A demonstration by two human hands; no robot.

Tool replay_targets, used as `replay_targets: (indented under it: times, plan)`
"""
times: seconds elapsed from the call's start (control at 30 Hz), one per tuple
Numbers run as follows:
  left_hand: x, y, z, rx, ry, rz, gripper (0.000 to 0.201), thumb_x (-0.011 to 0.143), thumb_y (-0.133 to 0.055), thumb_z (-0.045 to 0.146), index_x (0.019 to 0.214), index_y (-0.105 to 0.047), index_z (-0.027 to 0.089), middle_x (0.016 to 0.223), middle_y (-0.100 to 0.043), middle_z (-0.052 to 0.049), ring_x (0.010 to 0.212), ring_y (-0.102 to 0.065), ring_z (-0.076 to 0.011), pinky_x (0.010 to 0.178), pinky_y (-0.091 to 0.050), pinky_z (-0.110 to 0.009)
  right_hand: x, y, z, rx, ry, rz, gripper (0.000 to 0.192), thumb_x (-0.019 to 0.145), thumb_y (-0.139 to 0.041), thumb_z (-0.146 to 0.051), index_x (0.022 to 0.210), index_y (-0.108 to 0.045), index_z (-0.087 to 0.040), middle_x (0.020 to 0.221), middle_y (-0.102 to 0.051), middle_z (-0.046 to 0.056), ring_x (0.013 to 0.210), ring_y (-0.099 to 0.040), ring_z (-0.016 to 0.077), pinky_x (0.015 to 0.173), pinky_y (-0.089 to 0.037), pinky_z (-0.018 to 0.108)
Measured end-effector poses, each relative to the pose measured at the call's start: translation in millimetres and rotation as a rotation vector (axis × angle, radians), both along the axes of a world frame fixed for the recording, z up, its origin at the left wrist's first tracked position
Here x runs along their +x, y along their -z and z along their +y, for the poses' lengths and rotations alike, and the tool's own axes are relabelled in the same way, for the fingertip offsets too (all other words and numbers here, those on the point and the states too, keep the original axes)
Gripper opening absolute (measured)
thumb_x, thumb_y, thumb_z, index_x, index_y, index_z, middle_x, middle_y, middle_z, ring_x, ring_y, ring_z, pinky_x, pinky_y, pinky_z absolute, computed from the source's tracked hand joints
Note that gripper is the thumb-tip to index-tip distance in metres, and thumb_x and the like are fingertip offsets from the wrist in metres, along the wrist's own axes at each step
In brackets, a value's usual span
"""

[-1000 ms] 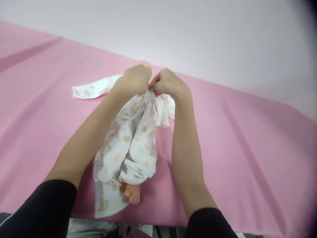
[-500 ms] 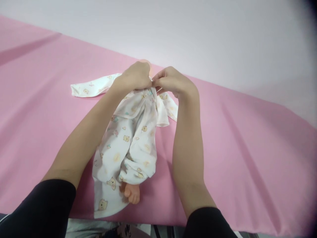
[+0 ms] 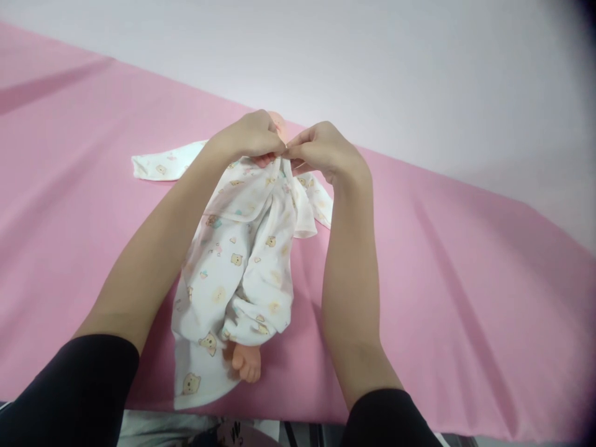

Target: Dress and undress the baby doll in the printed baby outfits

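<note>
A baby doll [image 3: 246, 362] lies on its back in white clothes printed with small bears. Its foot pokes out of one trouser leg, while the other leg's cloth lies flat past the end. My left hand [image 3: 258, 133] and my right hand [image 3: 323, 150] meet at the upper chest of the printed baby top [image 3: 244, 192], fingertips pinched together at its edge. What exactly lies between the fingertips is too small to see, perhaps a tie or the cloth edge. The doll's head is mostly hidden behind my left hand. One sleeve [image 3: 162, 164] stretches flat to the left.
A pink sheet [image 3: 442, 298] with creases covers the table under the doll. Behind it rises a pale wall [image 3: 372, 68]. On the right, another sleeve [image 3: 321, 198] lies partly behind my right forearm. The table's front edge runs close below the doll's foot.
Both hands have shifted slightly upward at the doll's chest. My left hand has turned a little, and small doll fingers now show beneath it. The doll's clothes lie nearly the same.
</note>
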State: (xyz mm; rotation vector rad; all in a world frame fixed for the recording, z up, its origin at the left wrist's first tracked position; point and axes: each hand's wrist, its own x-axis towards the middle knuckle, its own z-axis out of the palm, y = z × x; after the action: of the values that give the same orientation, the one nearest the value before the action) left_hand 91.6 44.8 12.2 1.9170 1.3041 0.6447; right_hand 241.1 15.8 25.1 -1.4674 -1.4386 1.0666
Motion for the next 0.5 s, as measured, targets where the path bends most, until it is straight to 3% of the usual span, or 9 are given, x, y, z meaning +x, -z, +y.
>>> replay_targets:
  times: [0.27,0.5]
  plan:
    - [-2,4.9,5,0.007,0.056,-0.121,0.007,0.064,-0.059,0.016,0.069,-0.064,0.014,0.073,-0.066,-0.004,0.077,-0.067,-0.0174,0.075,-0.052,-0.028,1,-1.9,-3,-0.008,-0.060,-0.028,0.027,0.074,-0.056,0.010,0.064,-0.052,-0.015,0.054,-0.054,0.000,0.050,-0.060,0.0159,0.045,-0.056,0.028]
    - [-2,1.9,6,-0.046,0.015,-0.075,0.024,0.067,-0.062,0.020,0.091,-0.064,0.019,0.070,-0.063,0.000,0.084,-0.068,-0.0194,0.074,-0.049,-0.027,1,9.4,10,-0.048,-0.038,0.013,0.029,0.068,-0.067,0.010,0.068,-0.055,-0.016,0.052,-0.054,-0.002,0.045,-0.058,0.0158,0.038,-0.053,0.025]
